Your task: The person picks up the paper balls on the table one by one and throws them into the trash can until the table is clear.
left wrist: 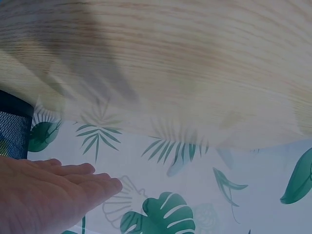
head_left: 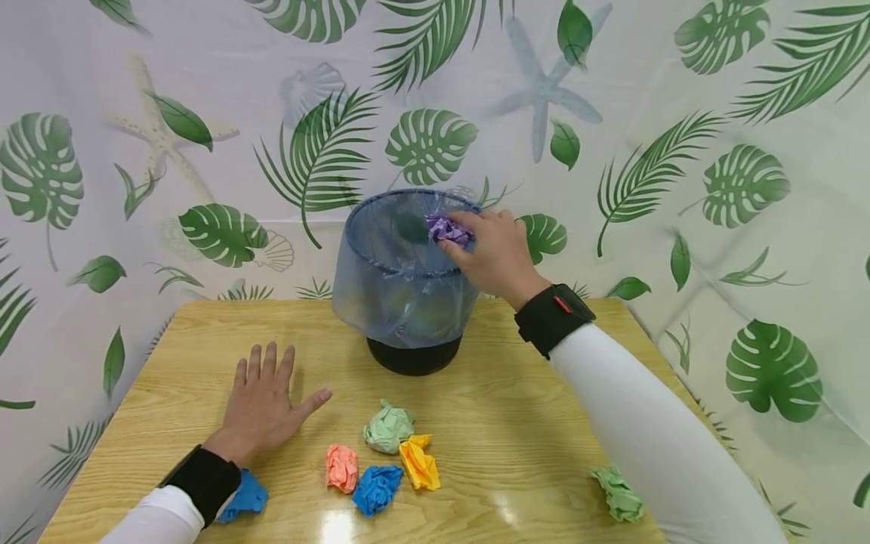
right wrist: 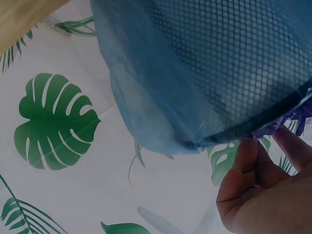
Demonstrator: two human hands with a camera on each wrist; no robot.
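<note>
In the head view my right hand [head_left: 499, 253] pinches a crumpled purple paper ball [head_left: 448, 229] over the right side of the bin's mouth. The bin [head_left: 414, 357] is dark mesh, lined with a translucent blue bag [head_left: 401, 310] folded over its rim. The right wrist view shows the purple paper ball [right wrist: 304, 113] at the fingertips beside the rim, partly hidden. My left hand [head_left: 265, 408] is spread with straight fingers at the left of the table, palm down, holding nothing. In the left wrist view the left hand [left wrist: 53, 195] has its fingers extended.
Nearest the bin on the wooden table [head_left: 516, 423] lie crumpled papers: green [head_left: 389, 428], yellow [head_left: 421, 462], pink [head_left: 341, 468] and blue [head_left: 377, 489]. Another blue paper [head_left: 246, 496] is beside the left wrist. A second green paper [head_left: 618, 493] lies by the right forearm. A leaf-print cloth [head_left: 224, 151] hangs behind.
</note>
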